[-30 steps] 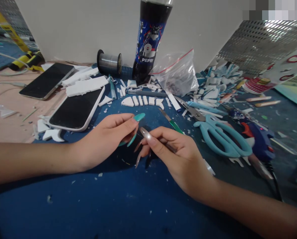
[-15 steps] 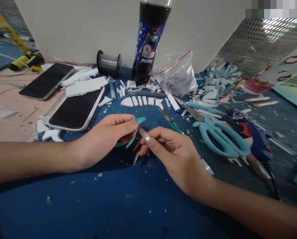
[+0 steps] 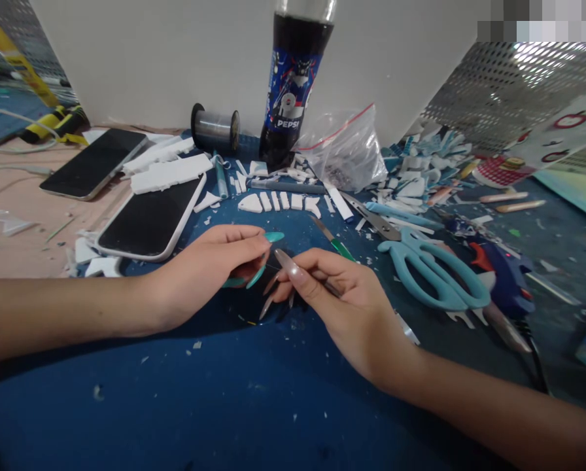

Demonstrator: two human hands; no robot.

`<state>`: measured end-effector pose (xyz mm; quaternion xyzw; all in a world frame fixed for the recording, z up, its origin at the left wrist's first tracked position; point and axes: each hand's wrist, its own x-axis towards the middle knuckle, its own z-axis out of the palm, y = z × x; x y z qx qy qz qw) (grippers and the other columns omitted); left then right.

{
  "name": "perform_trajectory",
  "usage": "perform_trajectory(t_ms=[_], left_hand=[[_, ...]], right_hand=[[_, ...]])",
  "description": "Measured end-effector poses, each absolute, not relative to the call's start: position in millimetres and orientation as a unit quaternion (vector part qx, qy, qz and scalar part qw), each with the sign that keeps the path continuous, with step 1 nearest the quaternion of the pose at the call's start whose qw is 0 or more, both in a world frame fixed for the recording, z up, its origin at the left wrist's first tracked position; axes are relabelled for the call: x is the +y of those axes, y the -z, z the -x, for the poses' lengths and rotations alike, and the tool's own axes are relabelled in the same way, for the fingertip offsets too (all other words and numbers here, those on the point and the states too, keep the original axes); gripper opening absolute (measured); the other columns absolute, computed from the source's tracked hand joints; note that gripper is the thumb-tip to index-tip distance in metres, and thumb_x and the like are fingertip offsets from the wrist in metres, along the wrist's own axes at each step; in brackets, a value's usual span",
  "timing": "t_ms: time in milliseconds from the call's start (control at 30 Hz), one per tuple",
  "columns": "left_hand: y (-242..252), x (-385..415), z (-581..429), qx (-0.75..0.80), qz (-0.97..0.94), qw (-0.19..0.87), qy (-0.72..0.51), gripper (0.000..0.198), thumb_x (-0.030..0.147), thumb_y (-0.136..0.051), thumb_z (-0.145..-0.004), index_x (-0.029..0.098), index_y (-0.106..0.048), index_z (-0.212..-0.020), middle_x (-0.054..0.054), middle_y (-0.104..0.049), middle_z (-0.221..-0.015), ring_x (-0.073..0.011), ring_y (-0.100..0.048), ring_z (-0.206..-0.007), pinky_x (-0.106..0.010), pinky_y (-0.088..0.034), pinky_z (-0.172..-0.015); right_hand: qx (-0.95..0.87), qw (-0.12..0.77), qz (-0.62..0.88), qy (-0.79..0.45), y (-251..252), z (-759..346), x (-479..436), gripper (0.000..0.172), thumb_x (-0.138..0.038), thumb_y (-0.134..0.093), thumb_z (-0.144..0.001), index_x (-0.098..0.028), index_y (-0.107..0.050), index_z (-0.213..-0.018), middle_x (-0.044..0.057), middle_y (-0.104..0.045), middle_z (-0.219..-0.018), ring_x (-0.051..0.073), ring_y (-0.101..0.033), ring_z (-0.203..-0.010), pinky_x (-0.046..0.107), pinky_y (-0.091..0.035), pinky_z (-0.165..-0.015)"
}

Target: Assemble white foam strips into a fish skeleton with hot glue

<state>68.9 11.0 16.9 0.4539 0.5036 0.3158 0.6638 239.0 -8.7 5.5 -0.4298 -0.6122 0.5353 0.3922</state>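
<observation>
My left hand (image 3: 209,275), with long teal nails, is closed in a pinch over the blue mat (image 3: 224,392); what sits between its thumb and fingers is too fine to name. Its fingertips meet those of my right hand (image 3: 346,307), which has long silvery nails. The right hand is closed round a thin metal tool (image 3: 407,332), whose silver end sticks out behind the palm. A faint hair-thin strand seems to run between the two pinches.
Teal scissors (image 3: 435,271), a blue glue gun (image 3: 503,281) and a green-handled knife (image 3: 335,241) lie to the right. Behind stand a Pepsi bottle (image 3: 290,91), a wire spool (image 3: 215,127) and a plastic bag (image 3: 346,150). Cut white foam pieces (image 3: 280,199) and two phones (image 3: 148,219) lie left.
My left thumb and fingers have closed down a little and the two sets of fingertips have drawn slightly nearer. Nothing else on the mat has moved.
</observation>
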Motion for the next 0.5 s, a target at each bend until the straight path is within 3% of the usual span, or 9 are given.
perform_trajectory(t_ms=[500], left_hand=[[-19.1,12.5,-68.2,0.502,-0.453,0.668,-0.309,0.030,0.031,-0.057,-0.082,0.016,-0.047,-0.058,0.005,-0.040,-0.053,-0.0059,-0.037,-0.051,-0.017,-0.030,-0.050]], right_hand=[[-0.603,0.388,0.427,-0.551,-6.5,-239.8,-8.1,0.018,-0.022,-0.059,-0.089,-0.018,-0.066,-0.073,0.000,-0.069,-0.066,0.011,-0.066,-0.064,0.023,-0.054,-0.064]])
